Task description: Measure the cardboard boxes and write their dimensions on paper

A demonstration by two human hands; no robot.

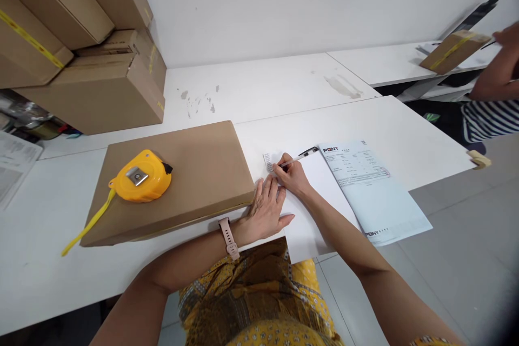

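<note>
- A flat cardboard box (pixel 211 167) lies left of centre, near the tabletop's front edge; its flaps are closed, so its contents cannot be seen.
- On it sits a yellow tape measure (pixel 140 178), its strap trailing past the box's left side.
- More cardboard cartons (pixel 121 89) are stacked at the tabletop's back left, some banded with yellow tape; the top ones are cut off, and what they hold is hidden.
- The right hand (pixel 291 174) pinches a white pen (pixel 299 157) with a black cap end between thumb and fingers, at the upper left corner of a white sheet (pixel 302 235). The fingers cover the pen's tip, so contact with the paper cannot be told.
- A small printed patch (pixel 267 161) there is partly hidden by those fingers.
- The left hand (pixel 265 211) lies palm down, fingers extended, with nothing visible in its grasp, beside the box's front right corner; its underside is hidden.
- The sheet and a pale blue PONY form (pixel 381 200) overhang the tabletop's (pixel 421 146) front edge; the form's small print is illegible.
- Far right, a co-worker in a striped top (pixel 492 119) is cut off by the view, near a small taped carton (pixel 452 57).
</note>
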